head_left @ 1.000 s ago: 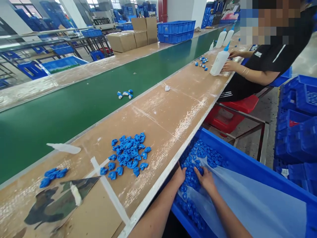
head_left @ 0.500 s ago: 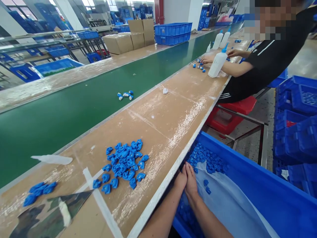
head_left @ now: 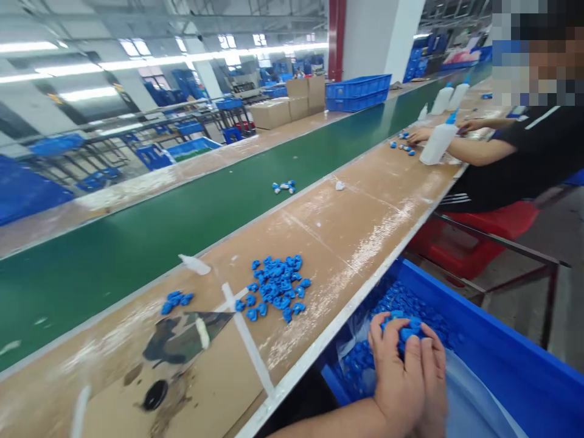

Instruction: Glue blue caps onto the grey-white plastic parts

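Observation:
My left hand and my right hand are cupped side by side over the large blue bin. Between them they hold a handful of small blue plastic pieces; the fingers curl around the pieces from both sides. Beneath lie many more loose blue pieces, with a sheet of clear plastic film covering part of the bin. To the left, on the brown tabletop, sits a spread pile of the same blue pieces.
A green conveyor belt runs beyond the tabletop, carrying a few blue-and-white pieces. Camouflage cloth and a small blue cluster lie at left. A co-worker's arm is near a white bottle; a red stool stands beyond the bin.
My hands have risen out of the bin and come nearer, now with a handful of blue pieces. The view has tilted up and turned left.

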Demonstrator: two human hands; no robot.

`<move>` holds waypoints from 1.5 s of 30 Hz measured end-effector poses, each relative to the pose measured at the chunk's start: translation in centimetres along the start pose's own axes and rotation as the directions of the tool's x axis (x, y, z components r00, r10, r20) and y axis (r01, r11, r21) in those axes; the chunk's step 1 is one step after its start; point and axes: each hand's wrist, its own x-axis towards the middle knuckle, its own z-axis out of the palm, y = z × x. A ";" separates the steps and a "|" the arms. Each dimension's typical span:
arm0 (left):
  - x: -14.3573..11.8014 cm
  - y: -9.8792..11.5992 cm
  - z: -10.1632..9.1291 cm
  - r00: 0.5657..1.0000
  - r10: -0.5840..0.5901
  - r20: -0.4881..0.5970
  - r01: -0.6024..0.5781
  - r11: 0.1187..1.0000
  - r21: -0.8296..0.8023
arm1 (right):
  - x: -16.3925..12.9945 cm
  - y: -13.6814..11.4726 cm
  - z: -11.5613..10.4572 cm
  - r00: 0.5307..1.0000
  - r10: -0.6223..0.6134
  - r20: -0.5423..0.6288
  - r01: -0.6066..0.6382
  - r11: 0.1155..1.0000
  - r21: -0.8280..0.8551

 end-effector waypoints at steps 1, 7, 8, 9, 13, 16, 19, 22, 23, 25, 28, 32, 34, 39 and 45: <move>-0.4 0.6 -0.9 1.000 0.013 -0.025 -0.014 1.000 -0.011 | 0.2 -1.0 0.3 1.000 0.004 -0.016 -0.003 0.999 0.045; 0.3 1.7 -7.5 0.830 0.163 -0.533 -0.273 0.953 -0.133 | 3.1 -9.0 6.3 0.997 0.077 0.028 -0.080 0.854 0.515; 1.0 1.5 -8.7 0.784 0.184 -0.594 -0.308 0.945 -0.113 | 3.7 -10.5 7.8 0.994 0.083 0.067 -0.107 0.791 0.602; 1.8 1.1 -9.9 0.740 0.198 -0.643 -0.328 0.941 -0.088 | 4.4 -11.9 9.2 0.992 0.061 0.109 -0.119 0.742 0.660; 5.6 -1.2 -14.5 0.587 0.182 -0.789 -0.326 0.945 -0.024 | 6.7 -15.2 15.0 0.979 -0.053 0.198 -0.099 0.724 0.683; 7.9 -3.3 -17.1 0.547 0.150 -0.824 -0.283 0.959 -0.013 | 8.0 -15.8 18.1 0.974 -0.108 0.199 -0.049 0.758 0.651; 9.3 -5.0 -18.4 0.519 0.157 -0.840 -0.227 0.973 0.041 | 8.6 -16.1 19.3 0.976 -0.152 0.155 0.029 0.798 0.602; 10.1 -6.1 -19.1 0.470 0.214 -0.856 -0.183 0.973 0.143 | 9.0 -15.9 17.4 0.972 -0.211 0.102 0.119 0.820 0.560; 10.2 -6.3 -19.3 0.451 0.234 -0.861 -0.173 0.970 0.173 | 9.2 -15.4 15.9 0.973 -0.221 0.069 0.149 0.826 0.544; 10.1 -6.3 -19.7 0.406 0.274 -0.872 -0.159 0.961 0.228 | 10.0 -13.1 11.7 0.978 -0.202 -0.048 0.199 0.844 0.499; 9.2 -4.5 -19.1 0.339 0.373 -0.864 -0.180 0.927 0.330 | 11.9 -6.7 4.0 0.926 -0.050 -0.373 0.205 0.899 0.387; 7.2 0.5 -14.3 0.363 0.644 -0.673 -0.425 0.757 0.495 | 12.7 3.8 -5.7 0.673 0.197 -0.713 0.017 0.960 0.280; 6.5 2.3 -10.0 0.408 0.777 -0.479 -0.644 0.617 0.452 | 12.0 8.0 -8.8 0.554 0.287 -0.781 -0.099 0.955 0.280; 8.7 -0.6 2.1 0.639 0.768 -0.033 -0.764 0.639 0.085 | 11.4 13.8 -10.9 0.459 0.427 -0.779 -0.274 0.902 0.333; 16.4 -7.6 6.7 0.985 0.158 -0.073 -0.160 0.987 -0.016 | 14.6 16.6 -7.7 0.541 0.509 -0.669 -0.418 0.853 0.311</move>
